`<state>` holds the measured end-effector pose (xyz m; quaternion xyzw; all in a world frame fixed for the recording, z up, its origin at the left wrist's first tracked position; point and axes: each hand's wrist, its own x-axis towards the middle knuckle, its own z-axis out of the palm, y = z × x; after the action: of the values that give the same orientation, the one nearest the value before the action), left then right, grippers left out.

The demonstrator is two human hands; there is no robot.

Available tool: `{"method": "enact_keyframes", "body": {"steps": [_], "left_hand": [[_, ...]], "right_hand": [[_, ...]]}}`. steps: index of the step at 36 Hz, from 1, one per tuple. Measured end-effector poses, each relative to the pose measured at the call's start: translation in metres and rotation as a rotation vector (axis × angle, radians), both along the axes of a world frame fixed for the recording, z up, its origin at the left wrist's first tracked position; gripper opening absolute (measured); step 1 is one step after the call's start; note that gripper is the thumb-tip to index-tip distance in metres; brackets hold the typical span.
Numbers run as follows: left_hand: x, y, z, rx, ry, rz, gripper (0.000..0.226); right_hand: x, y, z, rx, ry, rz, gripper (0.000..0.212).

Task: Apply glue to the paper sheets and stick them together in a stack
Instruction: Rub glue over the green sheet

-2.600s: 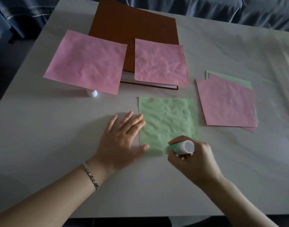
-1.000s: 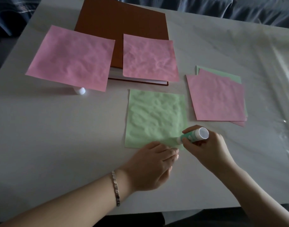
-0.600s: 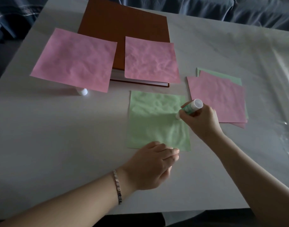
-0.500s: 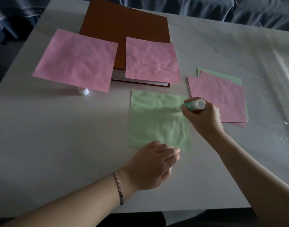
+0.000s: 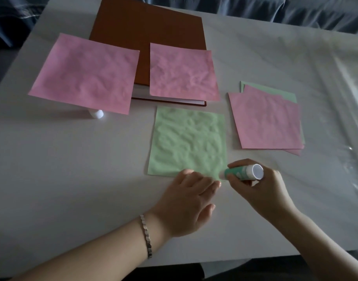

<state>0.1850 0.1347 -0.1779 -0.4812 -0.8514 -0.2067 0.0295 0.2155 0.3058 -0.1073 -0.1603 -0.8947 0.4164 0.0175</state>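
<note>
A crumpled green sheet (image 5: 189,139) lies flat in the middle of the white table (image 5: 72,179). My left hand (image 5: 189,201) presses its fingertips on the sheet's near edge. My right hand (image 5: 259,191) grips a green-and-white glue stick (image 5: 244,172), its tip touching the sheet's near right corner. A stack of pink and green sheets (image 5: 266,120) lies to the right. Two more pink sheets lie behind: a large one (image 5: 85,73) at the left, a smaller one (image 5: 182,73) on a brown book.
The brown book (image 5: 151,27) sits at the table's far middle. A white cap (image 5: 97,113) pokes out from under the large pink sheet. Clear plastic film (image 5: 352,98) covers the table's right side. Dark blue fabric (image 5: 275,7) runs along the far edge.
My right hand has drawn the glue stick back down the green sheet's right edge, from the far right corner to the near right corner. My left hand stays pressed on the near edge.
</note>
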Motion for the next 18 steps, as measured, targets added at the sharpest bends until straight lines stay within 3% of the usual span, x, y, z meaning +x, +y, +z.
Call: {"method": "enact_keyframes", "body": {"steps": [8,18], "left_hand": [[-0.001,0.002,0.0,0.034,-0.003,0.019,0.052],[0.0,0.006,0.002,-0.016,-0.025,0.043,0.057]], "right_hand": [[-0.005,0.001,-0.007,0.077,0.007,0.031,0.022],[-0.033,0.002,-0.007,0.098,-0.006,0.016,0.009]]}}
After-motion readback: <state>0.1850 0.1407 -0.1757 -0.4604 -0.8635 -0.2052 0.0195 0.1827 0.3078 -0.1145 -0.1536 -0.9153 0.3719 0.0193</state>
